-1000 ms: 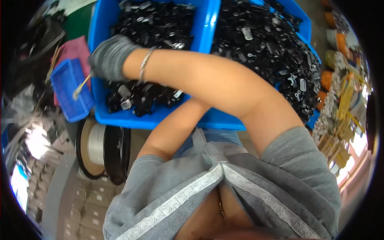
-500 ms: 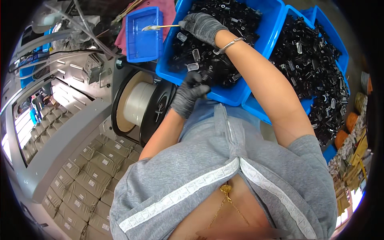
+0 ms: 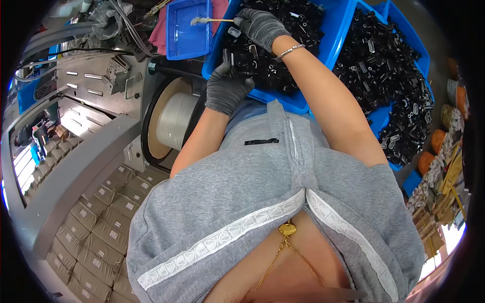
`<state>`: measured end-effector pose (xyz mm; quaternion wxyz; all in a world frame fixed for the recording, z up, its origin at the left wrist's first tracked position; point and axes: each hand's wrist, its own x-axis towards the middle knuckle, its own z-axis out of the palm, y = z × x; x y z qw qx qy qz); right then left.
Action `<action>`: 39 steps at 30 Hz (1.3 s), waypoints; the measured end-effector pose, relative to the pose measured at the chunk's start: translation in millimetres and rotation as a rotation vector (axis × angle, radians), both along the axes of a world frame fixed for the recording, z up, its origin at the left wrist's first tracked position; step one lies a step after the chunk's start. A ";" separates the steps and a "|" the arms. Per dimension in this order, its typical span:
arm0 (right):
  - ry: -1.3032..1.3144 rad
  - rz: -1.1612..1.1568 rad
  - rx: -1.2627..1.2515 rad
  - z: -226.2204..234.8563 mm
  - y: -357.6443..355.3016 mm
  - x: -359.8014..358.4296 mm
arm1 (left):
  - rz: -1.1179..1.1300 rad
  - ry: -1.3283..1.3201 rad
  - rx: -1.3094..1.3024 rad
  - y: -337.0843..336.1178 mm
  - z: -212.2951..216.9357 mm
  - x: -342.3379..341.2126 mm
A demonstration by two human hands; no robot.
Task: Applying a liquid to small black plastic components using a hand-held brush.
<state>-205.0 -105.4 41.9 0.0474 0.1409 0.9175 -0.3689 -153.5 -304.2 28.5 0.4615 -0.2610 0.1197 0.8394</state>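
Swab (image 3: 209, 20) now over small tray (image 3: 188, 38) (near rim)

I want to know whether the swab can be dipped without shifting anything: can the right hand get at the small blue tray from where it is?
Probably yes. The right hand holds the swab, whose tip already reaches over the small blue tray; nothing lies between them.

Two gloved hands: left hand (image 3: 226, 91) at 12 o'clock, right hand (image 3: 261, 26) at 12. One cotton swab (image 3: 212, 20). Three blue bins: small tray (image 3: 188, 25) at 11, large bin (image 3: 323, 35) at 12, second large bin (image 3: 404, 55) at 2. Black parts (image 3: 384, 76) uncountable. One white reel (image 3: 174, 118) at 10. One bracelet (image 3: 289, 50).
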 end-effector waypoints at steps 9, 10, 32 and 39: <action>-0.048 0.043 0.061 13.7 0.8 3.3 | 0.071 -0.211 -0.018 6.0 -7.6 -2.5; -0.048 0.045 0.062 14.0 -0.5 2.6 | 0.111 -0.177 0.005 10.6 -5.4 -2.3; 0.037 -0.298 -0.334 65.3 32.3 211.5 | 0.161 -0.339 -0.136 59.6 6.6 -15.7; 0.060 -0.075 0.166 77.7 16.7 210.5 | 0.102 -0.135 -0.430 76.3 17.9 8.0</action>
